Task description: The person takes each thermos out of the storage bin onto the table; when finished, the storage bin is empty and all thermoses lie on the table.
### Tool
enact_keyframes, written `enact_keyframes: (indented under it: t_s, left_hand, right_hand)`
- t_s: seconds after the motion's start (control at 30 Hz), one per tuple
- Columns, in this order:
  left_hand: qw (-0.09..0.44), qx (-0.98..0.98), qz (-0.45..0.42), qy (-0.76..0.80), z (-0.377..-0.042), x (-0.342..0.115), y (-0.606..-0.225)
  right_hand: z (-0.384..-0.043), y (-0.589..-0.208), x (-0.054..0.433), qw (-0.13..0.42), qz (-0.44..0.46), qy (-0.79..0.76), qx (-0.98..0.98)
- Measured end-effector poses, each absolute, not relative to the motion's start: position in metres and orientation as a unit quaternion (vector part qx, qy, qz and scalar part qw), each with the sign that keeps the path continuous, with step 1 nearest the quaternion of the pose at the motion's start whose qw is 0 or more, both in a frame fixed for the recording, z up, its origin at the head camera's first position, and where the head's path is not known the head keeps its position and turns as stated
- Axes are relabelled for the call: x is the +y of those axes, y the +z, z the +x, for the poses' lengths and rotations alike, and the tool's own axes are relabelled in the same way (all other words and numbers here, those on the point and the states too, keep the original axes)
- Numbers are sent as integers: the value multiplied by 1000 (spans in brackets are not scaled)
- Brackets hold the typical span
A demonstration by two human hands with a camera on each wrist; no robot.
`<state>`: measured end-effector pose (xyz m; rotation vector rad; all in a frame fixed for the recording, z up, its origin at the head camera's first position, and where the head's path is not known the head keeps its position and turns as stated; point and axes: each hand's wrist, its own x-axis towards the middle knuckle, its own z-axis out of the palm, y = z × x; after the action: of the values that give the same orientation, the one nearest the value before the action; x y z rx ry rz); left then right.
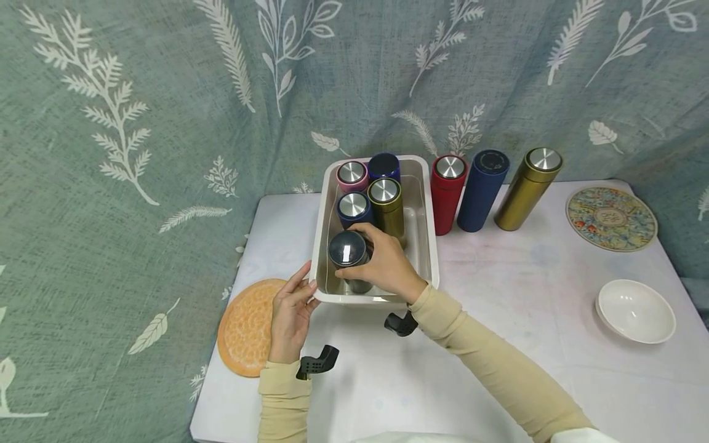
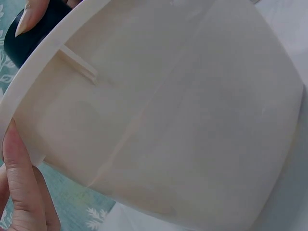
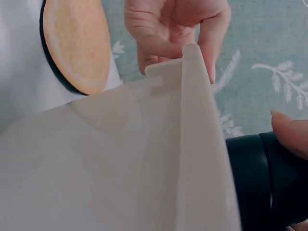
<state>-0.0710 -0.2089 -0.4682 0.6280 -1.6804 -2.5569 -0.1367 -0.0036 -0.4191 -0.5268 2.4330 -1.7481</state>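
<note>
A white plastic bin (image 1: 434,246) holds several upright vacuum flasks. My right hand (image 1: 388,261) grips the dark green flask (image 1: 348,249) by its glossy black top, inside the bin's near left corner. At that same corner my left hand (image 1: 293,311) pinches the rim; in the right wrist view, its thumb and fingers (image 3: 159,45) lie on either side of the edge. Behind the held flask stand a blue flask (image 1: 354,206), a gold one (image 1: 388,209), a pink one (image 1: 352,174) and a dark blue one (image 1: 384,166). The bin wall hides the held flask's lower part in both wrist views.
Right of the bin stand a red flask (image 1: 447,197), a blue flask (image 1: 482,194) and a gold flask (image 1: 526,191). A patterned round mat (image 1: 612,219) and a white bowl (image 1: 636,312) lie farther right. An orange round mat (image 1: 246,332) lies partly under the left hand.
</note>
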Motion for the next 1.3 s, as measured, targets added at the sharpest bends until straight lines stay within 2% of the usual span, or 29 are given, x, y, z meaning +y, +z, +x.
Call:
enact_keyframes:
  t_s: [0.23, 0.67, 1.3]
  left_hand:
    - [6, -540, 205, -817, -70, -211, -468]
    - [12, -540, 183, -821, -69, -210, -469]
    - [6, -524, 198, -828, -70, -208, -468]
  right_hand:
    - [-134, -418, 6, 63, -162, -579, 797]
    - [-122, -384, 29, 13, -182, -657, 731]
    - [-92, -330, 80, -136, -179, -676, 702]
